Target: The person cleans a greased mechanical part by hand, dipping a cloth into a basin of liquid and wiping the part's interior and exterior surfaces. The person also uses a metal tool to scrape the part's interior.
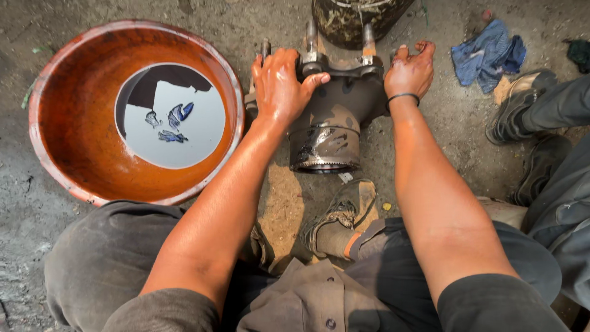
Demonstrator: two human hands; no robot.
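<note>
Gritty, oil-stained concrete floor [258,24] lies under everything as I squat over my work. Far to my left sits a wide orange-red basin [74,123] with a pool of pale liquid in its bottom, a few bluish streaks floating on it; its rim comes just beside my left forearm. My left hand [279,86], slick with oil, lies flat on top of the grimy metal hub housing [329,123], fingers spread across its flange and the thumb hooked over the edge near a stud [311,31]. The housing rests on the floor between my knees, its round open mouth pointing toward me, with more studs sticking up from the flange at the far side. My worn shoe [341,215] is planted just below that mouth. My right hand [410,71], a dark band at the wrist, grips the flange's right end with the fingers curled over it. A dark drum [353,18] stands just behind the housing. Farther right lie a crumpled blue rag [488,52] and another person's shoes [522,104].
</note>
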